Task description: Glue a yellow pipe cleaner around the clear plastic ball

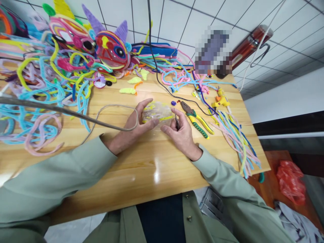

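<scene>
My left hand (pixel 135 123) is closed around the left side of a clear plastic piece (pixel 159 110) with yellow streaks, its thumb along the near edge. At the piece's right end is my right hand (pixel 179 131), its fingers curled around a small dark pointed tool (pixel 176 122). The tool's exact kind is too small to make out. Just right of that hand lie pliers (pixel 197 119) with green and yellow handles. A small purple coil (pixel 173 103) rests on the table beyond the plastic piece.
Tangled fuzzy pipe cleaners (pixel 50 87) cover the table's left side, below two colourful horned masks (pixel 112 50). A yellow glue gun (pixel 220 99) and more pipe cleaners (pixel 235 138) lie at right. A red thermos (pixel 250 44) stands behind. A grey cable (pixel 76 116) crosses near my left forearm.
</scene>
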Demonstrator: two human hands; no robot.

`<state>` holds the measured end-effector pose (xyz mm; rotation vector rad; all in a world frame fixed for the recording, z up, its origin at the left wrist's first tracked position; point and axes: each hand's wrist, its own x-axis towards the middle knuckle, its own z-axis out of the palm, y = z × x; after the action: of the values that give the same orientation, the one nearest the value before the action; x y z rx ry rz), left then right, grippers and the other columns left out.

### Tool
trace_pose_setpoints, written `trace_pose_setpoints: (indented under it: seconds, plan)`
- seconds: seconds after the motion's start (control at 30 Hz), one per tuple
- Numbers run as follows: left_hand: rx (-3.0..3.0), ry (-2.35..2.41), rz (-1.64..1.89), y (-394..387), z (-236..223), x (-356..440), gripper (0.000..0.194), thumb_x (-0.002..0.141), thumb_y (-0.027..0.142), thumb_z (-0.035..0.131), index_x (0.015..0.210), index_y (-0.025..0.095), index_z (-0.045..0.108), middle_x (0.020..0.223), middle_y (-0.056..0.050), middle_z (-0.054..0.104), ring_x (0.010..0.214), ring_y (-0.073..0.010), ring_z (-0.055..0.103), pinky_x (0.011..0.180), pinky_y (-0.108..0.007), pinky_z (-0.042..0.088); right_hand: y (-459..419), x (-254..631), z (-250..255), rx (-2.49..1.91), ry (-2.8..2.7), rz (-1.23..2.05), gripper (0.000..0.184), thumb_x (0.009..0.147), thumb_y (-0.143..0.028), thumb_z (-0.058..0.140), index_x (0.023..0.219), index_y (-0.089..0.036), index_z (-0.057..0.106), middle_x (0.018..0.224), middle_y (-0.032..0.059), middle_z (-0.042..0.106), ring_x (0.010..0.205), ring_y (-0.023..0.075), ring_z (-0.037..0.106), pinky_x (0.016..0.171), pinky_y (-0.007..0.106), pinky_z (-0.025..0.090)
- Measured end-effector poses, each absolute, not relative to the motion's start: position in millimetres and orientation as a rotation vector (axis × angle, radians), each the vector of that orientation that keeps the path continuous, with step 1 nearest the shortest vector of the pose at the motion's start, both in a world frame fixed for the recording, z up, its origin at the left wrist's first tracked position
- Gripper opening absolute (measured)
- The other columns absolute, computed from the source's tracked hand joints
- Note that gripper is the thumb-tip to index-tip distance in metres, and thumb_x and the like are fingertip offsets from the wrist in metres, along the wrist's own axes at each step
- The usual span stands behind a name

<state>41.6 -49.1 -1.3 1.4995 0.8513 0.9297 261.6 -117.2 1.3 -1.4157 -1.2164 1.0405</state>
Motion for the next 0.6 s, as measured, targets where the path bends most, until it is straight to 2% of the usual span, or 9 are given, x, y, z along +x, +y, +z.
trace_pose_setpoints:
  seconds: [0.17, 0.3, 0.4, 0.6]
  plan:
    - [1.580, 0.897, 0.943, -52.3, 1.4, 39.3, 0.087, 0.102, 0.069, 0.083, 0.170, 0.026, 0.050, 0.177, -0.014, 0.058, 0.167, -0.0408, 0.057, 0.140, -0.056, 0.054, -118.2, 260.0, 2.6, -1.426, -1.229, 1.008, 0.089, 0.085, -0.069, 0.102, 0.155, -0.029, 0.063, 0.071, -0.0115, 0.038, 0.062, 0.0159, 0.037, 0.060, 0.035, 0.035]
    - [1.591, 0.861, 0.951, -56.1, 0.8, 39.0, 0.083, 0.106, 0.066, 0.080, 0.170, 0.026, 0.045, 0.174, -0.015, 0.057, 0.162, -0.0384, 0.061, 0.138, -0.055, 0.056, -118.4, 256.9, 3.2, -1.458, -1.240, 0.973, 0.087, 0.085, -0.070, 0.101, 0.152, -0.029, 0.064, 0.071, -0.0121, 0.037, 0.062, 0.0156, 0.037, 0.059, 0.034, 0.034]
    - [1.621, 0.851, 0.964, -57.1, -2.7, 38.6, 0.083, 0.109, 0.067, 0.077, 0.173, 0.026, 0.043, 0.175, -0.016, 0.055, 0.164, -0.0384, 0.059, 0.139, -0.056, 0.055, -118.3, 255.5, 4.3, -1.485, -1.241, 0.969, 0.086, 0.084, -0.069, 0.102, 0.150, -0.028, 0.064, 0.069, -0.0131, 0.036, 0.061, 0.0149, 0.037, 0.059, 0.034, 0.032]
    - [1.697, 0.861, 1.014, -53.8, -11.0, 36.8, 0.086, 0.110, 0.074, 0.076, 0.174, 0.026, 0.046, 0.181, -0.018, 0.051, 0.173, -0.0412, 0.051, 0.148, -0.060, 0.044, -119.4, 257.8, 8.8, -1.509, -1.264, 1.008, 0.085, 0.086, -0.065, 0.101, 0.152, -0.028, 0.062, 0.068, -0.0137, 0.038, 0.060, 0.0156, 0.042, 0.060, 0.034, 0.033]
